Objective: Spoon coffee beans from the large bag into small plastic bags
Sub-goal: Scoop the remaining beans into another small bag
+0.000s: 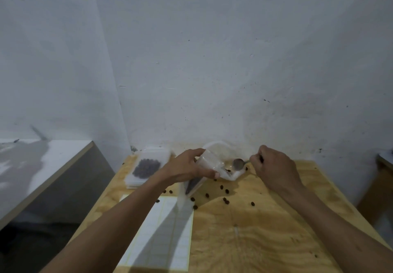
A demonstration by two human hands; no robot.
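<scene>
The left hand (187,166) grips a small clear plastic bag (196,178) partly filled with coffee beans, held tilted over the plywood table (265,230), while the right hand (274,166) pinches a metal spoon (238,164) at the crumpled large bag (221,153) near the wall, loose beans (225,200) scattered below.

A single wide-angle head view looks forward and steeply down from above the near edge of the pale plywood table (265,230), close over it, facing the bare whitewashed wall (212,60) that rises directly behind the table's far edge.
</scene>
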